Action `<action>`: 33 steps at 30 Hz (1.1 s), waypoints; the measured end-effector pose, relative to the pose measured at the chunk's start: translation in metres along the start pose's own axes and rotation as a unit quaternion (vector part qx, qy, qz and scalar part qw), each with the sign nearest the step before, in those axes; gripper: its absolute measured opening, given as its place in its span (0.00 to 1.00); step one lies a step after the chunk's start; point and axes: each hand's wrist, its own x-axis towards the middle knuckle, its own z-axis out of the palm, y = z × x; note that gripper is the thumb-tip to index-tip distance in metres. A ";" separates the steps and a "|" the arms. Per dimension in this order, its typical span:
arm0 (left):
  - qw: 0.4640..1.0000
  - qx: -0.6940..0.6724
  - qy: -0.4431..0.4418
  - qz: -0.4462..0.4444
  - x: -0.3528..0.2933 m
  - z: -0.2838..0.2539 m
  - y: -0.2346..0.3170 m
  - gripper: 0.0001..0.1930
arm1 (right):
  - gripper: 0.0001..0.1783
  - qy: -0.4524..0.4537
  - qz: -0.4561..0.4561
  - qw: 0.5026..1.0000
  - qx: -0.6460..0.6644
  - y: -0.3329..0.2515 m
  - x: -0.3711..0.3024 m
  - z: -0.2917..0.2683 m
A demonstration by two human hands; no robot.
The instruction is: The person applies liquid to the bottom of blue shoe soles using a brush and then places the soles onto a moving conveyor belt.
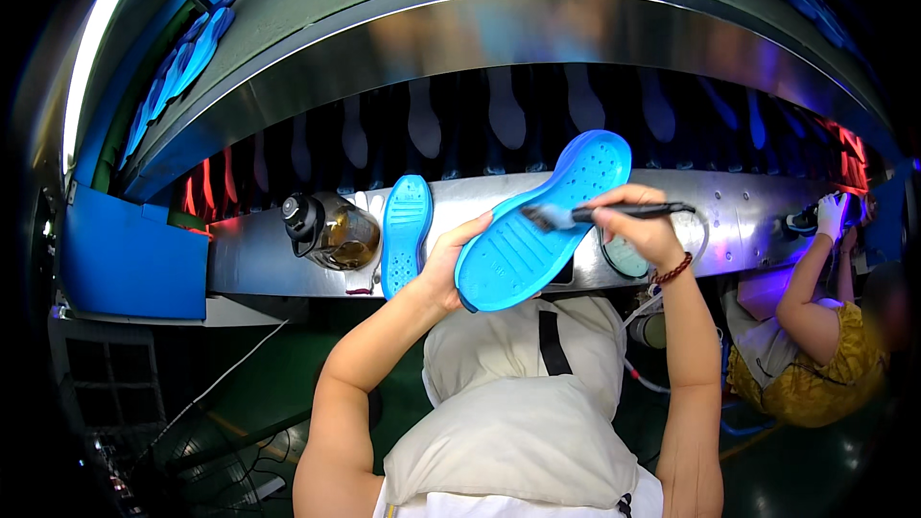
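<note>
My left hand grips the edge of a bright blue shoe sole, its thumb on the near left rim. The sole is tilted above my lap, its hollow inner face with ridges and small holes toward me. In my right hand is a black-handled brush, fingers closed round the handle. Its pale, wet-looking bristles touch the inside of the sole around the middle. A second blue sole lies on the metal bench left of the held one. Under my right hand sits a round dish, partly hidden.
A lidded bottle of brownish liquid stands at the left of the bench. Behind the bench, a dark slot runs under a metal-edged conveyor. More blue soles lie at far left. A co-worker with a gloved hand sits at right.
</note>
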 end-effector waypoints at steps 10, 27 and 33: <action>0.999 -0.028 -0.009 0.041 0.012 -0.023 0.000 0.28 | 0.10 0.159 -0.120 0.942 -0.271 0.004 -0.022 0.074; 0.846 -0.105 -0.253 0.458 -0.061 0.032 0.250 0.34 | 0.12 0.063 -0.040 0.963 0.257 0.007 -0.039 0.034; 0.780 -0.129 0.068 0.609 -0.024 0.057 0.267 0.41 | 0.13 0.149 -0.035 0.937 0.314 0.024 -0.043 0.018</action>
